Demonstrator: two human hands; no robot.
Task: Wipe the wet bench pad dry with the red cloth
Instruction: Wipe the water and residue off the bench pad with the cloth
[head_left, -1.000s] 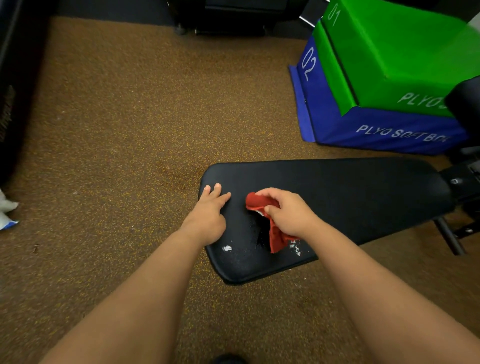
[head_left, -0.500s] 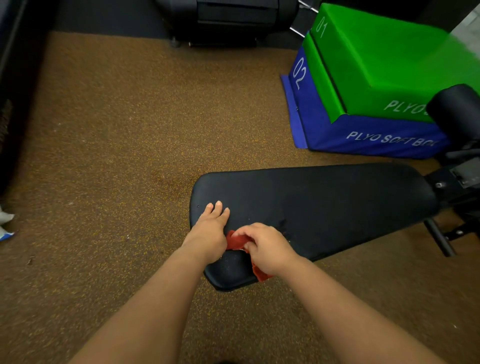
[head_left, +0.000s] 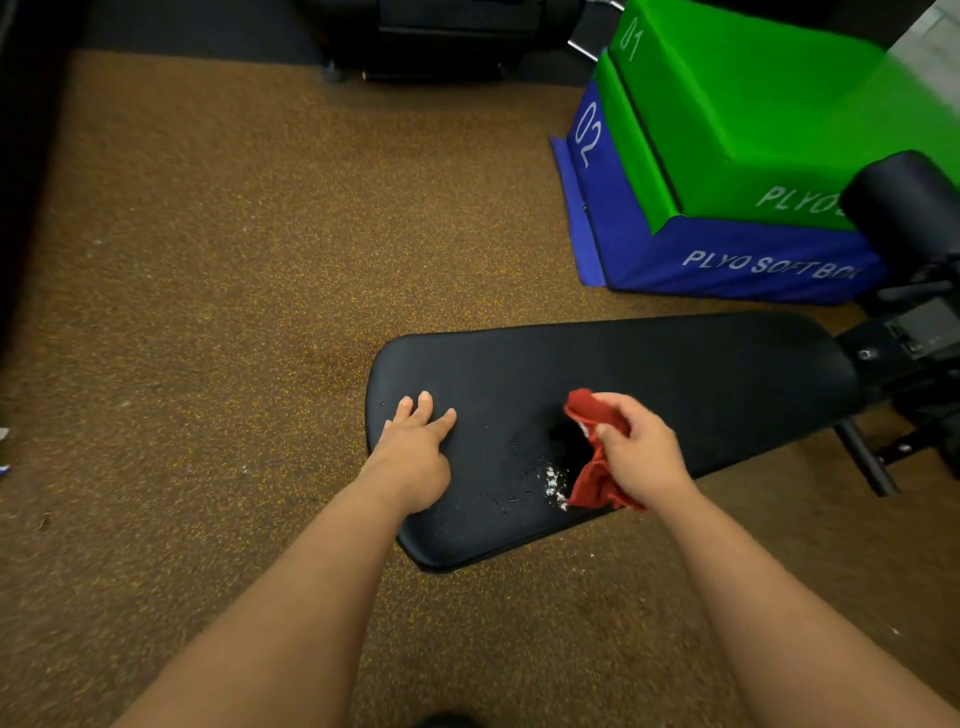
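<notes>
**Wiping under way, droplets waiting at the near end of the pad**

The right hand (head_left: 641, 454) is clutching the crumpled red cloth (head_left: 597, 480), fingers curled round the bunched fabric, and is holding it on the black padded vinyl bench pad (head_left: 675, 374), roughly midway along the pad's near edge. Part of the cloth is poking out past the fingertips on the far side and part is trailing toward the near edge. The left hand (head_left: 413, 457) is resting flat on the pad's left end with fingers straight and spread, grasping nothing, and appears to be steadying the bench.

The wiping step is in hand, I judge, and is not finished: a glistening patch of water droplets (head_left: 555, 483) is sitting just left of the cloth, and finer beads are scattered between it and the left hand. The next move is calling for a stroke leftward and toward the near edge, with the cloth pressed flat enough to soak rather than smear.

The pad is narrowing toward the right, where it is meeting the black metal bench frame (head_left: 914, 364) and a black roller cushion (head_left: 904, 208). The cloth is lying close to the near edge, so a long stroke could be slipping off it. The brown speckled rubber floor (head_left: 208, 260) is giving open room left and near. A green foam plyo box (head_left: 753, 119) is stacked on a blue foam plyo box (head_left: 727, 260) at far right, well apart from the hands.
</notes>
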